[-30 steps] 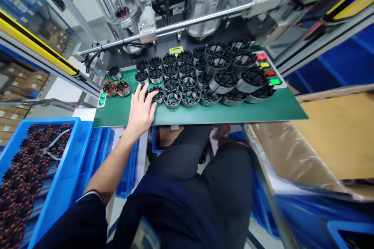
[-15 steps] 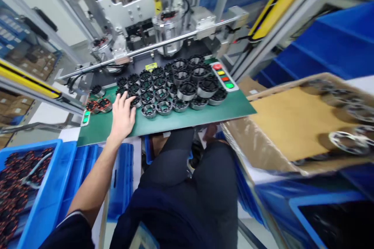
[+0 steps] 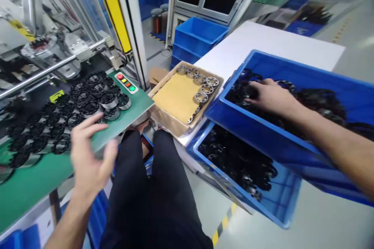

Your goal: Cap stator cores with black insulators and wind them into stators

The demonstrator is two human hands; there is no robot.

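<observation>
Head view shows the left hand (image 3: 90, 160) open near black-topped rings (image 3: 108, 100), the right hand (image 3: 271, 94), grip unclear, among black parts (image 3: 323, 102) in a blue bin (image 3: 251, 137).

left fingers (image 3: 109, 158) somewhat blurred

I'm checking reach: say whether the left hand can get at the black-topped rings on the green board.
Probably yes: the left hand is open close to the black-topped rings, and nothing visible stands between them.
</observation>
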